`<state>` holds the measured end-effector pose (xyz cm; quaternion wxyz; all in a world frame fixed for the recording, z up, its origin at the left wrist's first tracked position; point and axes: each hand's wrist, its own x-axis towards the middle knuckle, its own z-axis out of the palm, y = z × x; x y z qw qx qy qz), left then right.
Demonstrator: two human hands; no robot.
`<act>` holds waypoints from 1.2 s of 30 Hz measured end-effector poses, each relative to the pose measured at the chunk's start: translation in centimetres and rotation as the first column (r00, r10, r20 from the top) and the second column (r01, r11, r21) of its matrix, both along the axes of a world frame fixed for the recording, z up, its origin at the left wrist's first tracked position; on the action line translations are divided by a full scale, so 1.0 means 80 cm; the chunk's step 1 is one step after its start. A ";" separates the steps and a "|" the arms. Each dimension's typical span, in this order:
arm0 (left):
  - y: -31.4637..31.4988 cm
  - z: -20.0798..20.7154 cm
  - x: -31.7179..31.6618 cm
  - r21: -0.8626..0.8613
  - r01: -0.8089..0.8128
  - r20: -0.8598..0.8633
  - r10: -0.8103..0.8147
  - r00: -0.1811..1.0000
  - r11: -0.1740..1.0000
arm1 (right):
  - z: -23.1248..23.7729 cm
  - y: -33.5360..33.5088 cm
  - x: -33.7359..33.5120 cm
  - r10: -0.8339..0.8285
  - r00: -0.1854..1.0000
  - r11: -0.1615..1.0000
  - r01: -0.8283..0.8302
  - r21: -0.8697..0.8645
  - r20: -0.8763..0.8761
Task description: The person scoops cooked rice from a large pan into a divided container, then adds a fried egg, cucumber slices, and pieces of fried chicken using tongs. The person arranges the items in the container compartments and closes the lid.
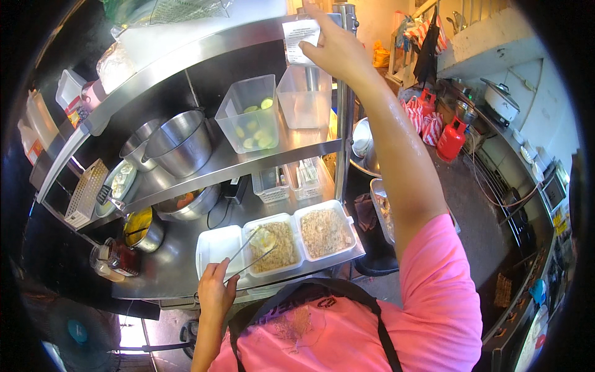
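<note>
My left hand (216,289) is closed round metal tongs (238,271), held low at the front edge of the steel table. The tongs' tips reach to a fried egg (266,239) on brown fried rice (277,255) in a white foam box (248,265) whose lid lies open to the left. A second open foam box with paler rice (324,233) adjoins it on the right. Stretched up to the top shelf, my right hand (338,48) has its thumb pressed on a printed white paper slip (300,42) at the shelf's edge; its other fingers are partly hidden.
Over the table, a steel shelf (248,170) bears metal bowls (178,144), a clear tub of cucumber slices (249,118) and another clear tub (305,99). Sauce jars (123,257) and a yellow-smeared pot (144,229) stand at left. Red gas cylinders (451,139) stand on the floor at right.
</note>
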<state>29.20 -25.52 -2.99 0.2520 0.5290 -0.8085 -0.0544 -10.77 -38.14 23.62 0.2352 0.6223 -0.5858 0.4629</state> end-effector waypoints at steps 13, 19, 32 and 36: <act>-0.001 0.005 0.007 0.044 -0.044 -0.009 0.044 0.999 0.998 | -0.139 0.004 0.010 0.618 0.339 0.703 -0.643 -0.305 0.710; -0.014 -0.006 0.014 0.046 -0.017 0.003 0.017 1.000 0.999 | -0.139 0.006 0.010 0.606 0.373 0.728 -0.616 -0.301 0.703; -0.033 -0.025 0.073 0.170 -0.165 0.073 0.154 0.985 0.972 | -0.358 0.057 0.094 0.315 0.782 0.784 -0.533 0.317 0.538; -0.046 -0.036 0.080 0.268 -0.142 0.101 0.118 0.988 0.953 | -0.460 0.071 0.157 0.301 0.885 0.694 -0.458 0.555 0.355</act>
